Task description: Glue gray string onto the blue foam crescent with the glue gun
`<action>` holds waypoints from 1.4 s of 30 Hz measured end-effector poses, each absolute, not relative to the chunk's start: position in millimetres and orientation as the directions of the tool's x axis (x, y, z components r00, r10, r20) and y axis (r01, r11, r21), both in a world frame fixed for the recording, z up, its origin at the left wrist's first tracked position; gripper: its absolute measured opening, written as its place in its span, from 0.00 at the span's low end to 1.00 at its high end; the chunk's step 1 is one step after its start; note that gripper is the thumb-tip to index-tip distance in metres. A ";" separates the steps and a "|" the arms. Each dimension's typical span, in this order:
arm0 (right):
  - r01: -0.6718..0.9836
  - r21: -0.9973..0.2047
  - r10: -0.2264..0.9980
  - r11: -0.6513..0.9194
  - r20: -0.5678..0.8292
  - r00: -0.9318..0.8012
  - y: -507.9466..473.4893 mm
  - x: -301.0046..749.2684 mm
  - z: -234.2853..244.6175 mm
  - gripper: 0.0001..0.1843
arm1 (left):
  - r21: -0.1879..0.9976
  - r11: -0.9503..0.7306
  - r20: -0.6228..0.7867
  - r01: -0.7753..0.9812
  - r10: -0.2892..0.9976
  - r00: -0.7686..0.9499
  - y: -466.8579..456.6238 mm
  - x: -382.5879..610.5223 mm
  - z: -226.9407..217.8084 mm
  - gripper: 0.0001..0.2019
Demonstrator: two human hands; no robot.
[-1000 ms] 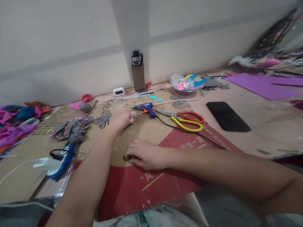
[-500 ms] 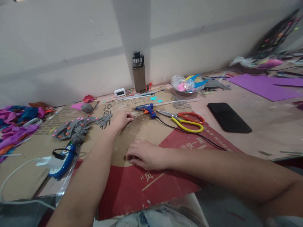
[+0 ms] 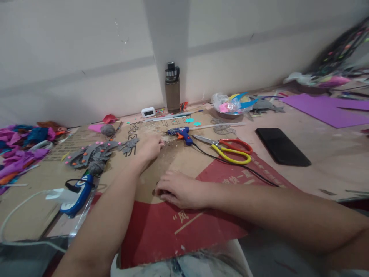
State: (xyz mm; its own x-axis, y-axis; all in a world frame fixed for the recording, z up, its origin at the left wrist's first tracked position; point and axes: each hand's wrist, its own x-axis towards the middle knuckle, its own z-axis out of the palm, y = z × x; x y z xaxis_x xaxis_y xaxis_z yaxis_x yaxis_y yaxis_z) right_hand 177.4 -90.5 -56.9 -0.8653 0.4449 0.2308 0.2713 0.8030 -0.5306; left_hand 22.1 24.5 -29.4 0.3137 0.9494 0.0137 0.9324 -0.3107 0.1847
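Note:
My left hand (image 3: 151, 146) is stretched forward on the cardboard sheet (image 3: 201, 227), its fingers closed together just short of the nozzle of a blue glue gun (image 3: 180, 132). What the fingers pinch is too small to make out. My right hand (image 3: 180, 189) lies palm down nearer to me on the cardboard. Its fingers are bent and pressed on a small dark piece (image 3: 153, 191) that peeks out at the fingertips.
Red and yellow scissors (image 3: 230, 150) and a black phone (image 3: 282, 147) lie to the right. A bottle (image 3: 172, 87) and a white clock (image 3: 148, 112) stand by the wall. Grey felt pieces (image 3: 92, 152), a blue device (image 3: 77, 192) and colourful scraps (image 3: 20, 148) lie left.
Both hands stay nearly where they were. The left hand's fingers reached out slightly toward the glue gun tip and are closed again. The view has shifted a little.

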 end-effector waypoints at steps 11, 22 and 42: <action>0.272 -0.507 0.436 0.818 0.238 -0.868 -89.6 177.5 -58.0 0.11 | 0.359 -0.323 0.074 0.876 0.945 0.318 34.4 5.5 -46.4 0.11; 0.268 -0.480 0.424 0.835 0.252 -0.870 -89.7 177.9 -57.2 0.10 | 0.303 -0.256 0.005 0.918 0.964 0.267 31.0 -2.1 -29.4 0.07; 0.264 -0.496 0.421 0.827 0.238 -0.875 -89.8 179.1 -55.0 0.09 | 0.258 -0.324 -0.006 0.910 0.942 0.337 33.1 -1.9 -29.9 0.08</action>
